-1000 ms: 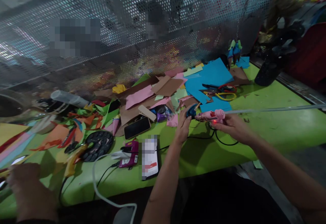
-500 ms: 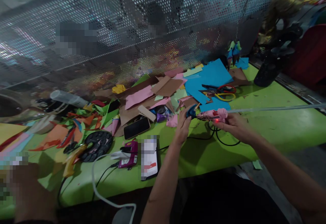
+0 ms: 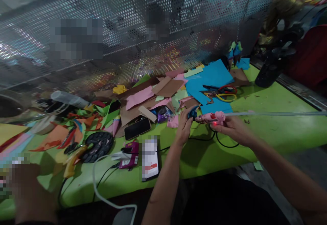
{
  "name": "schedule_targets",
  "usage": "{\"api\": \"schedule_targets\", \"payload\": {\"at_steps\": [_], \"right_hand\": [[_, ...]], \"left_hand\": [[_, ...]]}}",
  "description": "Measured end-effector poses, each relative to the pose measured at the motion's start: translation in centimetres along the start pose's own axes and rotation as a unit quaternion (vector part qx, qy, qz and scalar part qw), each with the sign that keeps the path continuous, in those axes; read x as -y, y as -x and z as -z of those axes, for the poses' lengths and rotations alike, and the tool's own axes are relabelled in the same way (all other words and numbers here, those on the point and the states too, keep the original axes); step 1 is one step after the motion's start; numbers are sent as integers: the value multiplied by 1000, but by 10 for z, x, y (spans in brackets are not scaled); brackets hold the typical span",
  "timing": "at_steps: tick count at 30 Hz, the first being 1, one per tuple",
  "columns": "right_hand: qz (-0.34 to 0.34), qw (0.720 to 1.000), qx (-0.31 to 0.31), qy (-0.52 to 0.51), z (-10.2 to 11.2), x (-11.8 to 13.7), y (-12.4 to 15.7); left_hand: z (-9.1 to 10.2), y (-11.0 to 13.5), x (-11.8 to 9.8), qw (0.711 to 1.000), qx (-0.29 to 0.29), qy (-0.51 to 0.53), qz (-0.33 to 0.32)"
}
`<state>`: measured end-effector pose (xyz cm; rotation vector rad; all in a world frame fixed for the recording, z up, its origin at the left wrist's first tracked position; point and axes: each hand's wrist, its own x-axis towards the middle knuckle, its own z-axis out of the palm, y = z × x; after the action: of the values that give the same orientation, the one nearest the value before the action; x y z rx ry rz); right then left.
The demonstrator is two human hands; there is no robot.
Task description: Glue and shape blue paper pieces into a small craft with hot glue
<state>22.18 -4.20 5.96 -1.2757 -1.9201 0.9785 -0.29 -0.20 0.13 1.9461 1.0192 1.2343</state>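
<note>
My right hand is closed round the handle of a pink glue gun, whose red light glows near my fingers. A long clear glue stick sticks out of its back toward the right. The gun's nozzle points left and meets a small piece of folded dark blue paper. My left hand is closed on that blue paper, and its exact shape is partly hidden by my fingers. Below the gun a black cord loops on the green table.
Scissors with red and yellow handles lie on blue paper sheets. Two phones, a purple packet and a yellow glue gun lie to the left. A co-worker's hand is at far left. A perforated metal panel stands behind.
The pink glue gun and my right hand have shifted slightly left, closer to the blue paper. My left hand has barely moved.
</note>
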Motion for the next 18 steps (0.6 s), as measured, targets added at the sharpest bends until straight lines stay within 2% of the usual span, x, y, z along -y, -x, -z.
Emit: {"api": "schedule_targets", "payload": {"at_steps": [3, 6, 10, 14, 18], "right_hand": [[1, 1000, 25, -20, -1, 2, 0], [-1, 999, 13, -33, -1, -2, 2], [-87, 993, -31, -71, 4, -21, 7], [-141, 973, -116, -142, 23, -43, 16], [-178, 940, -268, -113, 50, -67, 28]], "left_hand": [[0, 0, -1, 1000, -5, 6, 6], [0, 0, -1, 1000, -12, 15, 22], [0, 0, 5, 997, -29, 58, 48], [-1, -1, 15, 991, -63, 91, 81], [-2, -3, 18, 984, -71, 131, 99]]}}
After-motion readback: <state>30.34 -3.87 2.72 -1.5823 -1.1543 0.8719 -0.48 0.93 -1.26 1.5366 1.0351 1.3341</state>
